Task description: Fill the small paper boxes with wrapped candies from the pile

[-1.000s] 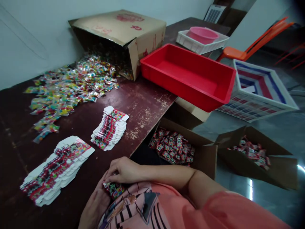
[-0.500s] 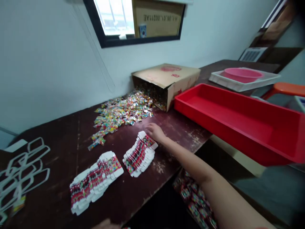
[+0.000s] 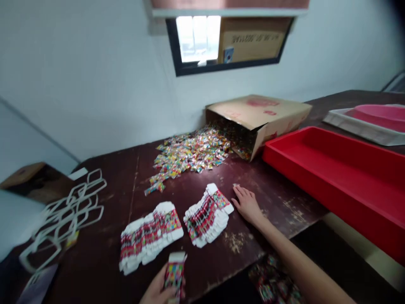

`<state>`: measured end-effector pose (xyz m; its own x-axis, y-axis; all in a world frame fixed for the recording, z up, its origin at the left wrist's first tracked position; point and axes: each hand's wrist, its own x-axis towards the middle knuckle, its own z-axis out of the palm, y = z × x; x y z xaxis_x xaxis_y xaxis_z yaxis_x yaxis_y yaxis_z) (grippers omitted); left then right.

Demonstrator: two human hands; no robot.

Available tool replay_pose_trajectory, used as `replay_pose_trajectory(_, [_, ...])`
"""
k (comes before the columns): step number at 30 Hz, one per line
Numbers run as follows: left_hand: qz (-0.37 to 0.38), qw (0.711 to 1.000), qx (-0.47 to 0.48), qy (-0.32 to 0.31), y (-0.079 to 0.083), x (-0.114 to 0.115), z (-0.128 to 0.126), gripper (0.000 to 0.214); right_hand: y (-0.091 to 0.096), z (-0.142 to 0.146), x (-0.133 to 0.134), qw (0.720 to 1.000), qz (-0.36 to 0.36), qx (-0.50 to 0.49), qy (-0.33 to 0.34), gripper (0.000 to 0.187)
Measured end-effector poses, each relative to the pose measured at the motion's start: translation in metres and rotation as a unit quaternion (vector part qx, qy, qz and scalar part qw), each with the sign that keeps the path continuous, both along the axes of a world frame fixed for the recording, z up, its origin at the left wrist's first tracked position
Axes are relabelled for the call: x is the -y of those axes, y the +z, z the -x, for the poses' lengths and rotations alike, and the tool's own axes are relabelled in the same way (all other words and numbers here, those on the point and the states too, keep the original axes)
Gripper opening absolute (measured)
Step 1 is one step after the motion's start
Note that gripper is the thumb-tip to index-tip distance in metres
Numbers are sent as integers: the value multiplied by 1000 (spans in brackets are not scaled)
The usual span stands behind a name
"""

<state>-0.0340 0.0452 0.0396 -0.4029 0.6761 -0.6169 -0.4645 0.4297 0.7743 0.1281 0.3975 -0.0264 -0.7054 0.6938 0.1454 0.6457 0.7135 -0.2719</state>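
Hands at a dark table [image 3: 278,198]: the right hand [image 3: 247,204], arm stretched forward, lies open and palm-down, grasping nothing, just right of a fanned stack of flat cartons [image 3: 207,213]. The left hand [image 3: 158,291], nearer than that stack, grips a small carton [image 3: 174,272], upright, white-edged, with multicoloured print. A second stack [image 3: 148,236] lies left of the first, and loose sweets [image 3: 190,154] lie beyond it.

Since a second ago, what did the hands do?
The right hand let go of the small printed box, reached from the lap and lies open on the table beside the right card stack. The left hand keeps the box, raised to the table's edge. The other stack, sweets pile and red tray stayed put.
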Motion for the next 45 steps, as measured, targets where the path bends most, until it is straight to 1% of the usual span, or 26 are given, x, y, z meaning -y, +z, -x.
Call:
replay_pose_trajectory(3, [-19,999,35,-3,0,-13,-16,43,-16,-66,80,998,-33,-21,41,65])
replay_pose_trajectory(5, [-27,997,60,-27,0,-25,-17,41,-17,-97,130,995,-15,-51,87,69])
replay_pose_trajectory(7, [-34,994,92,-44,-4,-33,-18,47,-10,-108,169,985,37,-110,129,49])
replay_pose_trajectory(9, [-37,991,113,-58,-8,-35,-23,55,4,-101,197,963,120,-191,147,32])
replay_pose_trajectory(12, [-33,992,104,-69,-11,-30,-36,59,35,-67,213,910,275,-283,131,22])
replay_pose_trajectory(14, [-32,994,74,-76,-11,-25,-45,60,53,-39,210,890,317,-308,115,14])
replay_pose_trajectory(17, [-44,995,26,-85,-7,-17,-53,62,69,-8,198,899,281,-316,113,8])
replay_pose_trajectory(20, [-56,996,-3,-72,-3,-11,-52,63,72,4,194,915,235,-279,175,7])
replay_pose_trajectory(22, [-55,997,-12,-60,-1,-9,-50,64,70,3,200,911,232,-257,224,11])
replay_pose_trajectory(23, [-53,997,-13,-55,-1,-8,-48,64,67,1,205,904,245,-268,225,14])
replay_pose_trajectory(24, [-51,997,-10,-51,-1,-8,-47,64,64,-1,209,894,270,-296,202,17])
replay_pose_trajectory(25, [-49,998,-4,-50,-2,-7,-46,65,61,-4,214,875,313,-334,161,18])
replay_pose_trajectory(26, [-50,997,4,-51,-2,-8,-46,64,57,-5,218,843,378,-366,115,19])
replay_pose_trajectory(27, [-53,997,15,-56,-3,-8,-45,63,54,-7,221,796,459,-388,71,20])
replay_pose_trajectory(29, [-60,996,32,-66,-4,-9,-44,59,49,-7,223,668,635,-388,17,22])
replay_pose_trajectory(30, [-62,995,39,-69,-3,-10,-43,56,48,-7,223,603,705,-372,11,26])
replay_pose_trajectory(31, [-64,994,44,-71,-3,-10,-41,53,48,-8,221,550,755,-356,12,30])
replay_pose_trajectory(32, [-66,994,50,-73,-2,-11,-40,51,49,-8,219,512,787,-345,16,33])
replay_pose_trajectory(33, [-68,993,59,-74,0,-12,-38,51,52,-9,216,486,805,-339,22,35])
replay_pose_trajectory(35, [-74,991,80,-75,3,-13,-36,50,57,-11,211,464,823,-325,38,37])
replay_pose_trajectory(37, [-78,990,89,-73,7,-13,-37,48,61,-12,208,466,825,-317,33,37])
replay_pose_trajectory(38, [-79,991,85,-73,8,-13,-37,47,62,-11,208,475,822,-313,27,36])
replay_pose_trajectory(40, [-83,991,60,-81,10,-13,-39,45,61,-8,210,509,805,-303,23,34])
replay_pose_trajectory(42, [-87,991,21,-102,11,-13,-41,43,61,-4,212,565,772,-290,38,33])
replay_pose_trajectory(43, [-84,990,0,-112,11,-14,-41,41,62,-2,212,603,744,-282,56,30])
replay_pose_trajectory(45, [-75,990,-34,-113,10,-15,-40,37,67,0,212,696,653,-276,114,21])
